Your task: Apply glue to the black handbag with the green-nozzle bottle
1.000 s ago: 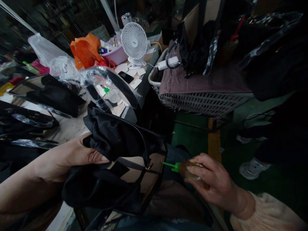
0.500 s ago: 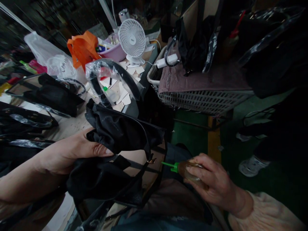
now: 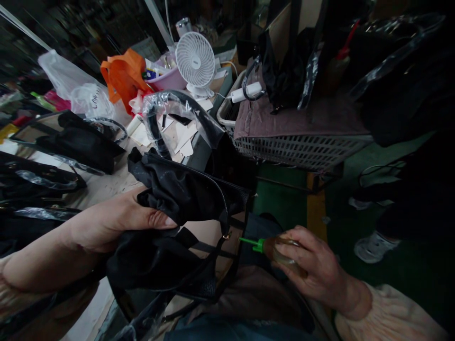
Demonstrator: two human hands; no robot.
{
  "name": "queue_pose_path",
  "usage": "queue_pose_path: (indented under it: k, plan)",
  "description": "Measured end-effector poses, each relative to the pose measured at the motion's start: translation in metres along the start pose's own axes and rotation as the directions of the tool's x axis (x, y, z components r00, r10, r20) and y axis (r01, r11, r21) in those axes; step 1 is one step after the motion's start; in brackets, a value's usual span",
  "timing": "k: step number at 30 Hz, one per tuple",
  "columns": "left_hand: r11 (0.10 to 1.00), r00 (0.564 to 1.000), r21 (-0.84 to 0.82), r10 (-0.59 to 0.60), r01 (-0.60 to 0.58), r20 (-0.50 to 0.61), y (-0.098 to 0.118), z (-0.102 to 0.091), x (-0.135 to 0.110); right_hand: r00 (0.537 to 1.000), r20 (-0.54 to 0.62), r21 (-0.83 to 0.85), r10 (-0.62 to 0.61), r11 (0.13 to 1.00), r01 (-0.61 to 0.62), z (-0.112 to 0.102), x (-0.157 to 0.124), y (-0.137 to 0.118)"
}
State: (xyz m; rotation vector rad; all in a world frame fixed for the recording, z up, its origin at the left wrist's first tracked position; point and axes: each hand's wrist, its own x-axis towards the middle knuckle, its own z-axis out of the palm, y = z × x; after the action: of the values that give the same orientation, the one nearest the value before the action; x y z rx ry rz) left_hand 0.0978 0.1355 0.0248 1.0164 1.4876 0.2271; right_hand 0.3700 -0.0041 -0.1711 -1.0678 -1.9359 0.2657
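We grip two-handed.
Our left hand (image 3: pixel 126 214) clenches a black fabric bag (image 3: pixel 192 195); our right hand (image 3: pixel 316 258) encircles a green-nozzled brown translucent bottle (image 3: pixel 271 248).

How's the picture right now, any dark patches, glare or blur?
Head view: dim overall, with the other person's trousers nearly black at right; head view: glare streaks the plastic-wrapped handle above the black bag, whose lower folds lose detail; head view: the background at top left looks dark and soft, while the fan stands out bright.
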Motion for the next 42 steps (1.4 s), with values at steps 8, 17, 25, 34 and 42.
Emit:
queue_pose_path:
  k: [8,17,25,34,42]
  plan:
    - [1.000,0.999,-0.028,-0.004,0.006,0.054,0.004,-0.009,0.019,0.998,-0.055,-0.112,-0.044,0.993,0.037,0.007,-0.002,0.008]
    - [1.000,0.992,0.010,0.006,-0.008,0.128,0.006,-0.014,0.031,0.992,-0.102,-0.110,-0.070,0.992,0.059,0.008,-0.002,0.006]
    - [1.000,0.990,-0.025,0.001,0.003,0.143,0.007,-0.009,0.032,0.996,-0.084,-0.076,-0.011,0.997,0.005,0.009,-0.004,0.005]
    - [0.999,0.990,-0.035,0.016,-0.012,0.140,0.008,-0.007,0.035,0.995,-0.098,-0.091,-0.022,0.996,0.013,0.003,-0.001,0.007]
    - [0.999,0.991,0.048,-0.008,0.001,0.132,0.011,-0.012,0.046,0.990,-0.094,-0.096,-0.106,0.991,0.097,0.006,-0.001,0.014]
